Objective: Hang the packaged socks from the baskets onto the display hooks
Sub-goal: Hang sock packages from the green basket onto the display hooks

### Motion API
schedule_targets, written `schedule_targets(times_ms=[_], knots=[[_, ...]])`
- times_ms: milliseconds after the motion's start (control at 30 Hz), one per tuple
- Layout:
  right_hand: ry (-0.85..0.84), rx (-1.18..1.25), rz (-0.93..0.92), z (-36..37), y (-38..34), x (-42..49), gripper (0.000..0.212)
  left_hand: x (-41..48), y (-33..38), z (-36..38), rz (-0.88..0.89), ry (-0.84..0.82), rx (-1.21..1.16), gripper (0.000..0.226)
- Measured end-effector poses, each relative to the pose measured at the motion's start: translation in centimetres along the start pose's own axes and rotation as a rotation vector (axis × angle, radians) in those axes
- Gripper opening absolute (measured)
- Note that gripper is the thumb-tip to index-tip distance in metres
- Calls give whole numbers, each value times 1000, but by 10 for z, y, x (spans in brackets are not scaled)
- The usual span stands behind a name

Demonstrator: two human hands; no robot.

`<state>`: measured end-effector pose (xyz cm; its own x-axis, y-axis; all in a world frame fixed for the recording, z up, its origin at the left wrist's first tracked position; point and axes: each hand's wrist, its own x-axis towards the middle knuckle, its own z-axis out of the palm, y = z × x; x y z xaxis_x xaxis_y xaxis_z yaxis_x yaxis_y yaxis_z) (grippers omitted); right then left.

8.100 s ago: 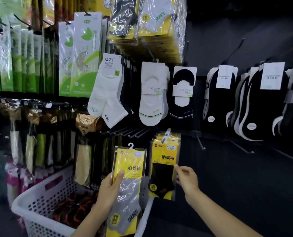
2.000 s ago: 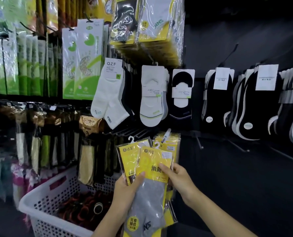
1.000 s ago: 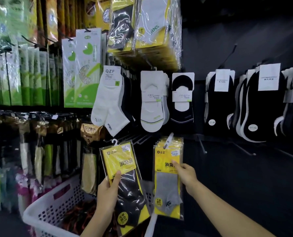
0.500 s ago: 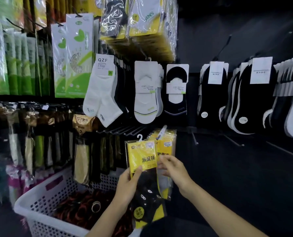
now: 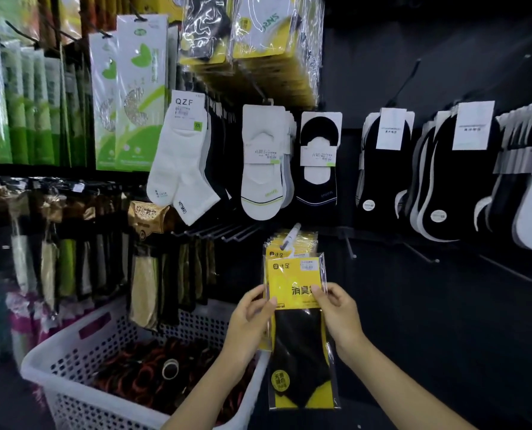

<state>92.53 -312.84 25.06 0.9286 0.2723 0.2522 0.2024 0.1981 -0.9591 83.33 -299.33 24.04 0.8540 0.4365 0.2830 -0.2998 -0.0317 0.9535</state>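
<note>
I hold a clear plastic packet of black socks with a yellow card header (image 5: 298, 321) upright in front of me, low in the middle of my view. My left hand (image 5: 249, 324) pinches its left edge and my right hand (image 5: 340, 315) pinches its right edge, thumbs on the front of the yellow card. Half a second ago the packet sat further left, tilted in my left hand alone; now it is squared up, directly in front of the stack of matching yellow packets (image 5: 291, 243). That stack hangs on a white-tipped metal display hook (image 5: 290, 235) at 12 o'clock from my packet. At 8 o'clock stands the white perforated plastic basket (image 5: 72, 361), holding dark and orange goods. At 11 o'clock hang white ankle socks with a QZF label (image 5: 177, 162).
</note>
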Motion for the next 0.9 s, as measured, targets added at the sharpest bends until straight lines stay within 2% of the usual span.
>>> schedule_targets(times_ms=[233,467,600,700,900], knots=[[63,-71,-3,14,4,17,16,10,-18,-1,34,74,-23,50],[152,-111,106,27,14,44,23,41,-33,1,16,63,53,40],[184,-88,195,25,23,56,22,60,-38,9,-1,64,155,54],[168,-84,261,16,32,54,25,65,-44,11,0,92,211,59],[32,-118,320,-25,49,10,6,18,-67,12,11,124,114,54]])
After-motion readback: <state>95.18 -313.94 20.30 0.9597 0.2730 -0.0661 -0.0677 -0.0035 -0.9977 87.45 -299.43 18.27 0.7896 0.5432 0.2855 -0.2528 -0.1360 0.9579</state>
